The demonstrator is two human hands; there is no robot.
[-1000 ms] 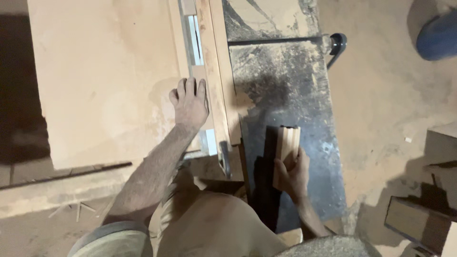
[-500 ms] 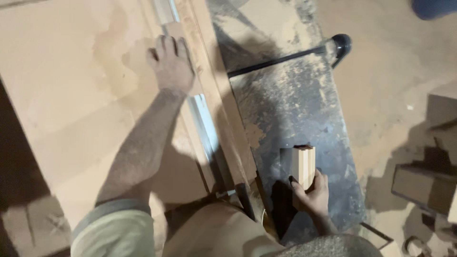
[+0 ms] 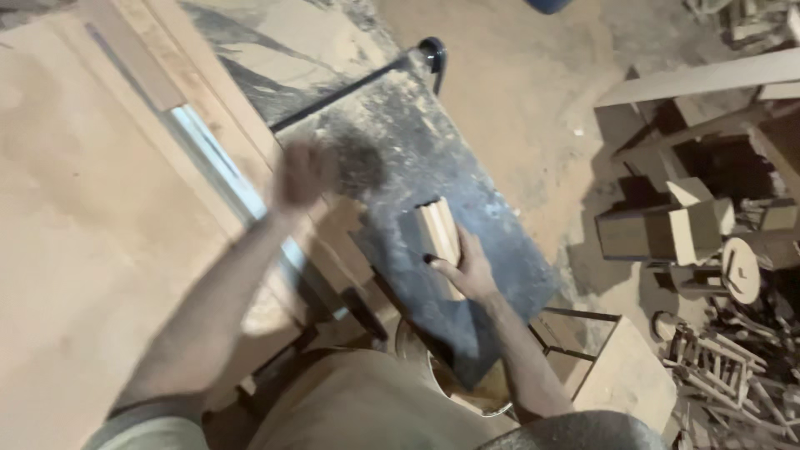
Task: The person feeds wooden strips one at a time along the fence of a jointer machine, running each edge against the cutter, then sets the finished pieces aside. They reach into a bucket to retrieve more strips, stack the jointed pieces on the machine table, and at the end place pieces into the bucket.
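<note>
right hand point(image 3: 468, 268) has its grip clamped on a short wood block point(image 3: 439, 235) resting on the dusty dark table point(image 3: 500, 250); left hand point(image 3: 304, 173) is blurred above the fence rail point(image 3: 218, 171), grip unclear, block looks uncut so far

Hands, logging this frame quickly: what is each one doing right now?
Left hand: blurred above the wooden rail; open or closed cannot be told.
Right hand: closed on the wooden block over the dusty dark table.

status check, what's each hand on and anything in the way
Right hand grips wooden block on dusty saw table. Left hand blurred above wooden fence, apparently empty. Path clear.
</note>
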